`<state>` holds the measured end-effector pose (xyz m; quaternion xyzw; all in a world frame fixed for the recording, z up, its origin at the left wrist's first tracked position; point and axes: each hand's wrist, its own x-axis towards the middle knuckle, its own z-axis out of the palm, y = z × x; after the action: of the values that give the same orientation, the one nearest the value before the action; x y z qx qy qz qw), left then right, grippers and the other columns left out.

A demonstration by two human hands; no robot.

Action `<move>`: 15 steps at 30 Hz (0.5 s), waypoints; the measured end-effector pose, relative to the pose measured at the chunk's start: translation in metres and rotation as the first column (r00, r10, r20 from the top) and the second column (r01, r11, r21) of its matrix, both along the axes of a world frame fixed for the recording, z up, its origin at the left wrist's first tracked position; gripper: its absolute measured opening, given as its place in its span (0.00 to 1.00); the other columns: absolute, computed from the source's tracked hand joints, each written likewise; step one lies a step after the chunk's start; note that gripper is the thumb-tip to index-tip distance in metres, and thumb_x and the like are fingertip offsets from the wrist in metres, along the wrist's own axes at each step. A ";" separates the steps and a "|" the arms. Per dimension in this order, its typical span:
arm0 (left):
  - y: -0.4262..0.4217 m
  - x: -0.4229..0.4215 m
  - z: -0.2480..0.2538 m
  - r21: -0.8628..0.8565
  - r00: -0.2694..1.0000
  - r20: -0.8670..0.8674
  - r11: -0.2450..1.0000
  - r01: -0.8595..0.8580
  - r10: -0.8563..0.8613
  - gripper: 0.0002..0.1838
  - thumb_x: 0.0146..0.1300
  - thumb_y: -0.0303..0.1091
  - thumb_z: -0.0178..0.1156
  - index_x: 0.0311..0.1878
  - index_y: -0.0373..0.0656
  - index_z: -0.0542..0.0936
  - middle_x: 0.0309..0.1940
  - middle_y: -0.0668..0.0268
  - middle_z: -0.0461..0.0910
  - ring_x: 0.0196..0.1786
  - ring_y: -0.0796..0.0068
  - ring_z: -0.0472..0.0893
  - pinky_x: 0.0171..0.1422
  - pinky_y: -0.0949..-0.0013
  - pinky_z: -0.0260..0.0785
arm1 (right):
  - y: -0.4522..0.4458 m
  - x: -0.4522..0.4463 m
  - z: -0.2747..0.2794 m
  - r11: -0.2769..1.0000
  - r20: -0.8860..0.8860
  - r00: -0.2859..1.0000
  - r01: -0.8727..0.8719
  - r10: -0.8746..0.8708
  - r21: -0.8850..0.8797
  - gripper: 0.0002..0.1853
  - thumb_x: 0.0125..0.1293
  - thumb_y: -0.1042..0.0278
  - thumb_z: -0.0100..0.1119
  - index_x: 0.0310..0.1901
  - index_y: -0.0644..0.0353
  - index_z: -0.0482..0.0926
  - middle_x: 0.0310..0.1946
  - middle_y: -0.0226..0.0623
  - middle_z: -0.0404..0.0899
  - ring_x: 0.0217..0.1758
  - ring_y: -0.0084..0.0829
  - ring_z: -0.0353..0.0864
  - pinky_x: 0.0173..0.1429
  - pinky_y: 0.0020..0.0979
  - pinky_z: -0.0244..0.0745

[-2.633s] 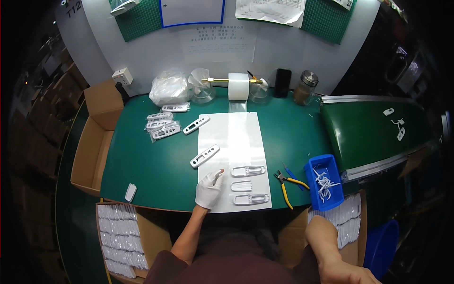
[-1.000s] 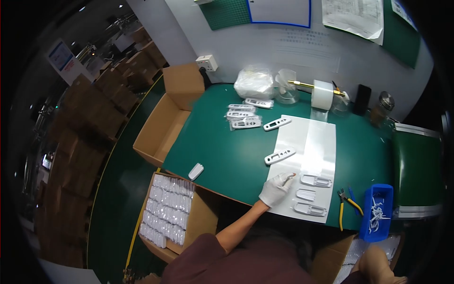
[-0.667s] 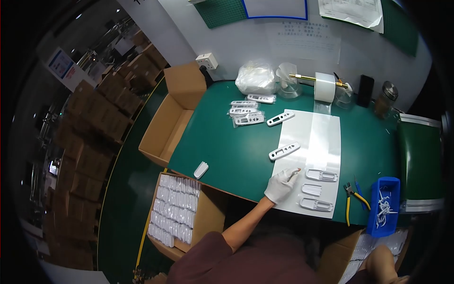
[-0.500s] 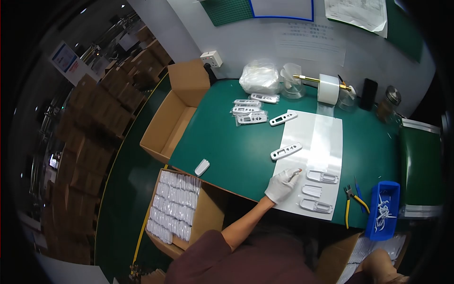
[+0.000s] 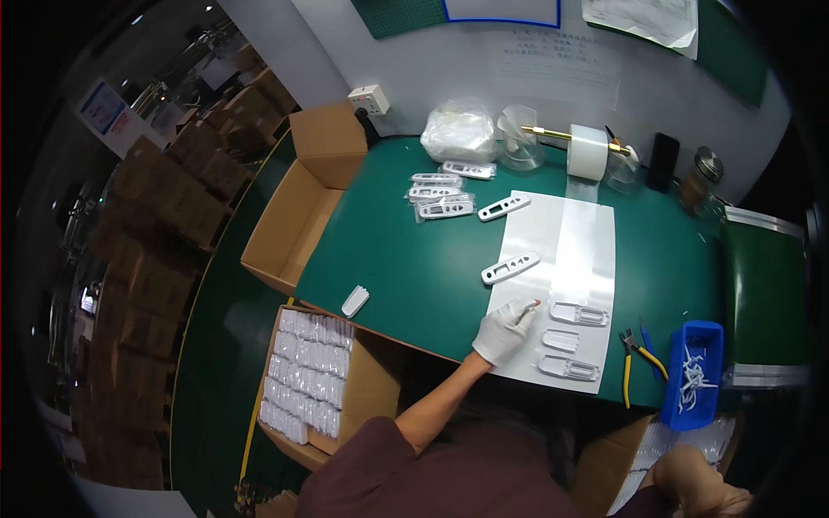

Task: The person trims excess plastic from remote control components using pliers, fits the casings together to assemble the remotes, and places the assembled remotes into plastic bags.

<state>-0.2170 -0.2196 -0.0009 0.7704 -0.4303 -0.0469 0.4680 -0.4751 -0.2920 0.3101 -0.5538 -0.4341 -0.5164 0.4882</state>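
My left hand [image 5: 505,333], in a white glove with one bare fingertip, lies on the white sheet [image 5: 557,237]. Its fingers are slightly bent and apart, holding nothing. Just above it lies a white casing [image 5: 510,268] with cut-outs. To its right are two framed white parts [image 5: 579,313] [image 5: 568,368], with a smaller ribbed piece [image 5: 560,340] between them. Another cut-out casing [image 5: 504,208] overlaps the sheet's top left corner. At the bottom right only my bare, bent right arm shows; I cannot make out the hand.
Bagged casings [image 5: 445,207] lie beside a plastic bundle [image 5: 458,131]. A film roll [image 5: 587,153], phone [image 5: 662,161] and jar [image 5: 700,180] stand behind. Yellow-handled cutters [image 5: 637,352] lie near a blue tray [image 5: 695,412]. Cartons [image 5: 371,387] [image 5: 284,233] flank the left edge; another carton [image 5: 602,467] is below.
The view has swung to the left, showing stacked cartons and the aisle. My left hand has stayed on the sheet beside the same parts, which have not moved.
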 end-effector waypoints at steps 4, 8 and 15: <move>0.000 -0.001 0.001 0.016 0.999 -0.033 1.000 0.008 -0.008 0.10 0.67 0.33 0.62 0.50 0.48 0.84 0.42 0.60 0.86 0.41 0.61 0.86 0.44 0.65 0.79 | 0.003 0.002 0.002 0.989 -0.119 0.990 -0.058 0.074 0.133 0.08 0.55 0.90 0.60 0.26 0.66 0.75 0.23 0.47 0.80 0.26 0.38 0.86 0.32 0.38 0.88; -0.001 -0.002 0.000 -0.021 0.999 -0.038 1.000 0.001 -0.001 0.10 0.68 0.36 0.59 0.50 0.51 0.84 0.40 0.59 0.85 0.38 0.57 0.85 0.42 0.62 0.78 | -0.019 0.048 0.026 0.830 -0.124 0.858 -0.513 0.498 -0.218 0.04 0.59 0.84 0.60 0.27 0.69 0.77 0.24 0.48 0.80 0.27 0.41 0.85 0.32 0.41 0.86; -0.001 0.001 0.001 -0.016 1.000 -0.028 1.000 -0.001 0.001 0.11 0.66 0.32 0.63 0.51 0.48 0.84 0.42 0.60 0.86 0.41 0.62 0.86 0.44 0.66 0.79 | 0.007 -0.024 0.018 0.896 -0.610 0.667 -0.224 0.428 0.383 0.03 0.60 0.82 0.60 0.29 0.69 0.77 0.22 0.44 0.78 0.26 0.40 0.86 0.30 0.46 0.84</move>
<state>-0.2164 -0.2202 -0.0003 0.7660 -0.4237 -0.0542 0.4803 -0.4994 -0.2851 0.3285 -0.5423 -0.2411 -0.2355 0.7696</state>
